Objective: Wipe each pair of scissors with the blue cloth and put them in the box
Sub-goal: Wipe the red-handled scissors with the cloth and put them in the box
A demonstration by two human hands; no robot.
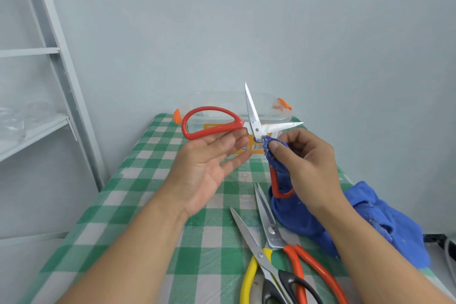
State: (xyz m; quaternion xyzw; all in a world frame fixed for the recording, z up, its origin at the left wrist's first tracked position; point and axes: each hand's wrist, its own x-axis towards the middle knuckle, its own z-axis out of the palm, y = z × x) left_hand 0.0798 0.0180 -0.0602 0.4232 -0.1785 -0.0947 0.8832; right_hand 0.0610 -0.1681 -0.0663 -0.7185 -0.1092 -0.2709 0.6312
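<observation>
Cloth [296,215] in right hand [308,163], left hand [202,170] palm-up

Head view, facing forward-down, close over table [138,195]

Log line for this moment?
step: wiping red scissors | left hand: supports its handle | right hand: pinches blue cloth at pivot | blades: open | waiting: yellow-handled scissors, orange-handled scissors
</observation>
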